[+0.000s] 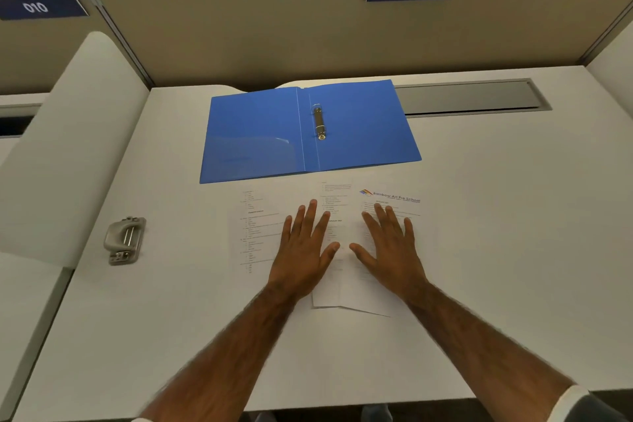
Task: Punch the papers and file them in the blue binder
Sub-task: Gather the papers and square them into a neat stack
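Note:
The blue binder [260, 134] lies open and flat on the white desk, its metal ring clip [319, 122] in the middle of the spine. Just in front of it several printed papers [260, 233] are spread side by side and partly overlapping; the rightmost sheet carries a coloured school logo. My left hand [305, 250] rests flat on the papers with fingers spread. Beside it, my right hand [390, 247] also lies flat on the sheets, fingers apart. A grey metal hole punch [124, 240] stands to the left, apart from both hands.
The desk [513, 216] is walled by a beige partition [274, 34] at the back, with a label reading 011. A grey cable tray slot [472, 96] sits behind the binder on the right. A white side divider [68, 147] curves along the left.

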